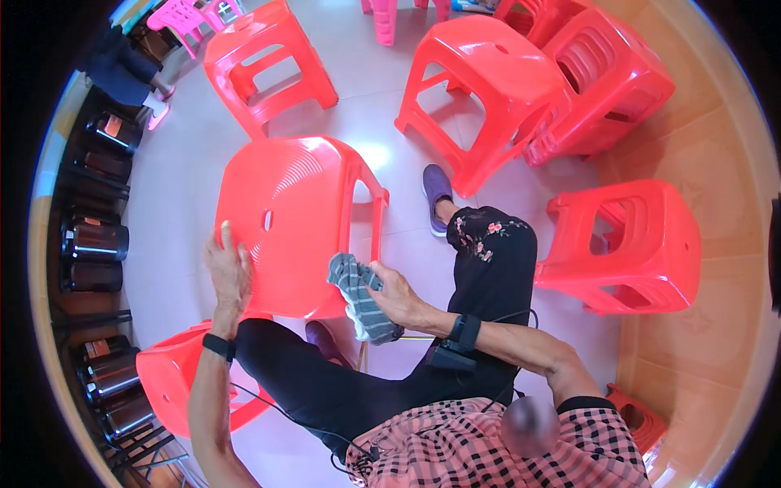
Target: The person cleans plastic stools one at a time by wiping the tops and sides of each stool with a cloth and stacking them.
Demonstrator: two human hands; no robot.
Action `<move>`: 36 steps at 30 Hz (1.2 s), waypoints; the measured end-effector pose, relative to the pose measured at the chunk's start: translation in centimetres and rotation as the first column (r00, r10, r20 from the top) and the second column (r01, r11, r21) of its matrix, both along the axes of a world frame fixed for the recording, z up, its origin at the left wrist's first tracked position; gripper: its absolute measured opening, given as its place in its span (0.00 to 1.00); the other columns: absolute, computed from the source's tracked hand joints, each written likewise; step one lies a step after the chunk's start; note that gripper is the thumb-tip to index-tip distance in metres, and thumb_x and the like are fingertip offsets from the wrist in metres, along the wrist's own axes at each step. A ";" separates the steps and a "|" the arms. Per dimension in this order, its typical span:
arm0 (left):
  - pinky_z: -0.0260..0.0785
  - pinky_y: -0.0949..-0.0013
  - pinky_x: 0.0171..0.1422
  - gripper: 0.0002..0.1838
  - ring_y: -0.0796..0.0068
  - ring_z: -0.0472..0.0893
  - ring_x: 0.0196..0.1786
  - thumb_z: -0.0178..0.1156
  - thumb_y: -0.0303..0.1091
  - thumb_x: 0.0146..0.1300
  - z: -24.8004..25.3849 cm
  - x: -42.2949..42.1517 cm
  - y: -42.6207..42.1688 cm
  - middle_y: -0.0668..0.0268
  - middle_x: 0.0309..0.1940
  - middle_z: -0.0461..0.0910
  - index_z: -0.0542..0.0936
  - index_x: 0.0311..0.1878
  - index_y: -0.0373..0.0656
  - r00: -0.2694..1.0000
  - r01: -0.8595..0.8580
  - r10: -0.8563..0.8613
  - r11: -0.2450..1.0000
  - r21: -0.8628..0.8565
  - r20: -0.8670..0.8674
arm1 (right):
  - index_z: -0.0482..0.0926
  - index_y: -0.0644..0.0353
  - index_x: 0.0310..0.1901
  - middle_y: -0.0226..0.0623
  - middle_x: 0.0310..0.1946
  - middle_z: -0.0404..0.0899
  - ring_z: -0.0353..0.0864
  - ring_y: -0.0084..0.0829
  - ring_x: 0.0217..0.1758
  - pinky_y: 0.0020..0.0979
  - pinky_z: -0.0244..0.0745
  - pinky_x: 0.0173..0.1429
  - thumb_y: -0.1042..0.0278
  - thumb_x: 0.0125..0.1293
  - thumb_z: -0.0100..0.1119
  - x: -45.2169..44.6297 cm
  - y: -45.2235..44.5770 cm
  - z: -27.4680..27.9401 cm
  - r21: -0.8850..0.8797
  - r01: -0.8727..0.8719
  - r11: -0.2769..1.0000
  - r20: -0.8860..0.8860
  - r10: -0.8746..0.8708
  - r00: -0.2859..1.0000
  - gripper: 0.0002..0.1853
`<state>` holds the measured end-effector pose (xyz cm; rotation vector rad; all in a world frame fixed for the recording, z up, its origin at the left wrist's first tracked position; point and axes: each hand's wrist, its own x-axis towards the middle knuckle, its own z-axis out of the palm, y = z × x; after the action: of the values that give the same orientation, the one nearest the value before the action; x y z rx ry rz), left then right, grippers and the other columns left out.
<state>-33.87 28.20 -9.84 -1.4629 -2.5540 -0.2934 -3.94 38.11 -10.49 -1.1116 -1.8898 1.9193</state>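
A red plastic stool stands between my knees, its seat with a small oval hole facing up. My left hand lies against the left edge of the seat, fingers stretched out. In my right hand is a grey striped cloth, bunched up beside the stool's front right corner. The cloth's upper end is close to the seat edge; whether it touches cannot be made out.
More red stools stand at the back left, back right, right and lower left. Stacked stools are by the tiled wall. Dark shiny containers line the left. A person's legs show at top left.
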 end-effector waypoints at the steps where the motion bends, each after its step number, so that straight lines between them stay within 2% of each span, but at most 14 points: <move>1: 0.57 0.52 0.67 0.28 0.43 0.62 0.64 0.54 0.34 0.65 0.7 1.6 -0.3 0.43 0.62 0.62 0.62 0.66 0.35 1.000 -0.004 0.004 1.000 0.000 0.000 | 0.70 0.68 0.45 0.54 0.35 0.78 0.82 0.47 0.45 0.41 0.74 0.46 0.71 0.62 0.58 0.3 0.3 -0.4 0.000 -0.004 1.000 0.000 0.004 1.000 0.13; 4: 0.54 0.49 0.69 0.28 0.42 0.60 0.65 0.57 0.34 0.63 1.4 7.4 -0.6 0.44 0.64 0.59 0.64 0.65 0.38 0.967 0.231 -0.243 0.963 0.141 0.081 | 0.71 0.65 0.46 0.54 0.38 0.78 0.80 0.48 0.48 0.42 0.73 0.50 0.75 0.60 0.57 0.3 1.9 -0.3 0.354 0.242 0.904 -0.285 -0.142 0.948 0.12; 6: 0.52 0.49 0.70 0.27 0.44 0.59 0.66 0.55 0.34 0.65 1.2 9.1 -0.5 0.46 0.65 0.59 0.63 0.66 0.38 0.890 0.391 -0.418 0.905 0.168 0.184 | 0.71 0.64 0.47 0.56 0.40 0.78 0.79 0.52 0.49 0.44 0.72 0.53 0.74 0.60 0.57 -1.5 5.5 1.1 0.601 0.421 0.679 -0.378 -0.222 0.899 0.13; 9: 0.49 0.47 0.71 0.28 0.43 0.57 0.67 0.56 0.37 0.63 1.1 10.1 -0.2 0.47 0.65 0.58 0.64 0.65 0.38 0.924 0.353 -0.366 0.928 0.119 0.112 | 0.69 0.67 0.50 0.58 0.43 0.78 0.78 0.55 0.49 0.44 0.73 0.52 0.62 0.61 0.58 -5.6 14.1 0.6 0.428 0.320 0.845 -0.139 -0.288 0.947 0.20; 11: 0.48 0.46 0.71 0.29 0.43 0.56 0.67 0.56 0.38 0.63 1.0 10.2 -0.3 0.47 0.66 0.57 0.64 0.65 0.38 0.927 0.346 -0.356 0.934 0.093 0.122 | 0.67 0.67 0.50 0.59 0.43 0.78 0.78 0.57 0.48 0.45 0.73 0.52 0.57 0.59 0.60 -8.3 16.9 0.7 0.113 0.389 0.914 -0.112 -0.377 0.919 0.25; 17: 0.48 0.43 0.70 0.30 0.40 0.54 0.67 0.59 0.37 0.59 0.8 9.8 -0.2 0.45 0.66 0.56 0.65 0.64 0.38 0.930 0.335 -0.343 0.939 0.077 0.130 | 0.61 0.65 0.55 0.59 0.43 0.77 0.78 0.57 0.49 0.46 0.73 0.51 0.52 0.55 0.64 -9.3 11.7 -1.7 0.317 0.459 0.830 -0.050 -0.468 0.882 0.34; 19: 0.49 0.42 0.69 0.32 0.39 0.55 0.67 0.63 0.35 0.55 0.8 10.2 -0.2 0.44 0.66 0.56 0.67 0.63 0.37 0.927 0.335 -0.346 0.938 0.092 0.143 | 0.62 0.64 0.52 0.55 0.42 0.79 0.81 0.46 0.49 0.42 0.74 0.51 0.60 0.60 0.63 -7.9 6.8 -2.2 0.361 0.455 0.814 -0.170 -0.422 0.890 0.26; 23: 0.49 0.42 0.69 0.32 0.39 0.55 0.67 0.63 0.33 0.55 0.9 10.0 -0.1 0.44 0.66 0.56 0.67 0.63 0.37 0.933 0.330 -0.338 0.941 0.081 0.126 | 0.58 0.63 0.55 0.50 0.41 0.78 0.81 0.45 0.48 0.41 0.75 0.52 0.67 0.61 0.60 -3.7 -2.5 -2.5 0.201 0.341 0.918 -0.190 -0.305 0.933 0.26; 26: 0.49 0.42 0.69 0.32 0.39 0.55 0.66 0.63 0.33 0.55 0.9 10.0 -0.1 0.44 0.66 0.56 0.67 0.63 0.37 0.932 0.332 -0.342 0.938 0.094 0.118 | 0.56 0.62 0.60 0.51 0.46 0.75 0.76 0.40 0.54 0.39 0.70 0.57 0.62 0.61 0.61 -1.9 -6.4 -5.3 0.118 0.304 0.945 -0.191 -0.278 0.941 0.31; 28: 0.49 0.42 0.69 0.32 0.39 0.55 0.66 0.63 0.34 0.55 1.0 9.9 -0.2 0.44 0.66 0.56 0.67 0.63 0.37 0.933 0.332 -0.343 0.937 0.109 0.110 | 0.58 0.59 0.62 0.37 0.39 0.78 0.81 0.31 0.39 0.35 0.77 0.44 0.69 0.68 0.53 -1.8 -6.8 -8.0 -0.318 0.328 0.889 -0.005 -0.348 0.938 0.24; 30: 0.47 0.43 0.70 0.29 0.39 0.53 0.68 0.58 0.36 0.60 1.1 9.9 -0.2 0.45 0.67 0.55 0.65 0.65 0.39 0.935 0.311 -0.316 0.949 0.060 0.158 | 0.61 0.59 0.61 0.36 0.39 0.78 0.80 0.28 0.37 0.33 0.77 0.42 0.68 0.70 0.51 -1.8 -5.1 -11.9 -0.419 0.347 0.839 -0.030 -0.394 0.918 0.20; 33: 0.47 0.43 0.70 0.29 0.40 0.53 0.68 0.58 0.35 0.60 1.1 9.9 -0.2 0.46 0.67 0.55 0.65 0.64 0.39 0.930 0.318 -0.325 0.945 0.072 0.169 | 0.66 0.61 0.58 0.40 0.42 0.78 0.78 0.33 0.42 0.35 0.74 0.48 0.65 0.70 0.49 -2.9 0.9 -10.8 -0.205 0.404 0.892 -0.055 -0.422 0.905 0.17; 34: 0.47 0.43 0.70 0.29 0.40 0.53 0.68 0.58 0.35 0.60 1.1 9.9 -0.3 0.46 0.67 0.55 0.65 0.64 0.39 0.930 0.318 -0.326 0.945 0.072 0.172 | 0.64 0.63 0.60 0.47 0.46 0.78 0.77 0.40 0.51 0.40 0.70 0.57 0.65 0.67 0.51 -4.1 4.0 -6.3 -0.122 0.427 0.896 -0.061 -0.436 0.898 0.22; 36: 0.47 0.43 0.71 0.29 0.41 0.53 0.68 0.58 0.36 0.60 1.3 9.9 -0.2 0.46 0.67 0.54 0.65 0.64 0.39 0.928 0.309 -0.313 0.950 0.052 0.201 | 0.64 0.64 0.59 0.52 0.46 0.78 0.78 0.49 0.51 0.43 0.70 0.57 0.64 0.66 0.53 -6.1 8.7 0.4 0.044 0.374 0.927 -0.348 -0.336 0.875 0.23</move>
<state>-24.00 27.96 -8.59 -1.9234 -2.4496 -0.5411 -10.00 46.77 -10.09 -0.9478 -1.4695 1.6515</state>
